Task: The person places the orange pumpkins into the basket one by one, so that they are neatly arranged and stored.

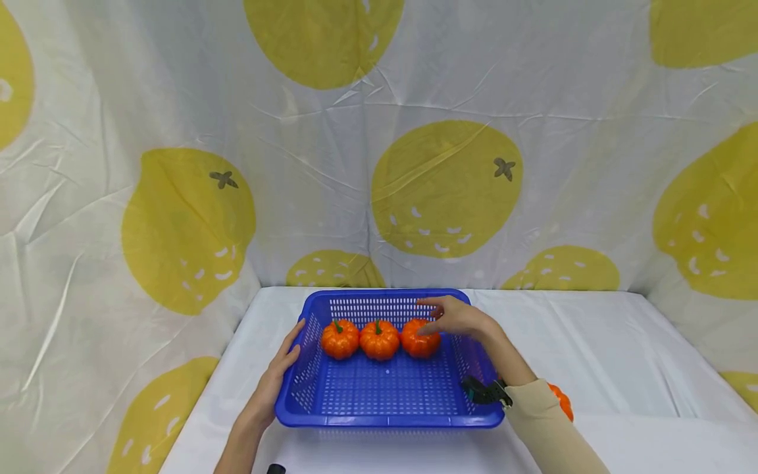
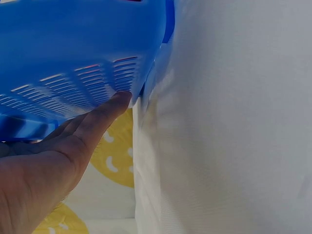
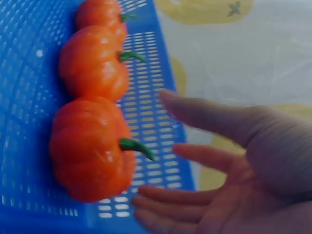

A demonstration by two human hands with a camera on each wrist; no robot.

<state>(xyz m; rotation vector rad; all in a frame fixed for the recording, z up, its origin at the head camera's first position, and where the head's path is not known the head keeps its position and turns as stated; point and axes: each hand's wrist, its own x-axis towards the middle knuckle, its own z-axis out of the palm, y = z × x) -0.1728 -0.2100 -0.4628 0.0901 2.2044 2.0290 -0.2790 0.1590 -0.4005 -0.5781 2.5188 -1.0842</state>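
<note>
The glossy orange, ribbed, squat pumpkin (image 1: 419,347) nearest the right hand sits inside the blue slatted plastic basket (image 1: 387,421), close to the basket's far wall. It has no marked long axis; its curved green stem (image 3: 136,147) gives the direction, pointing towards that far wall. The right hand (image 1: 453,317) is the nearer one, reaching in over the basket's right side. Its fingers and thumb are spread with nothing between them, and the right wrist view shows a gap between the fingertips and the stem.

Left of that pumpkin, in a row along the basket's far wall, come a matching middle orange pumpkin (image 1: 379,342) and a left-end orange pumpkin (image 1: 340,341), close side by side.

The left hand (image 1: 274,378) is farther off, at the basket's left wall, its extended fingers resting against the outside without curling round it. Beyond the basket's right side, a partly hidden orange object (image 1: 562,401) shows behind the beige sleeve (image 1: 547,421). The basket stands on a white cloth-covered table (image 1: 592,355).
</note>
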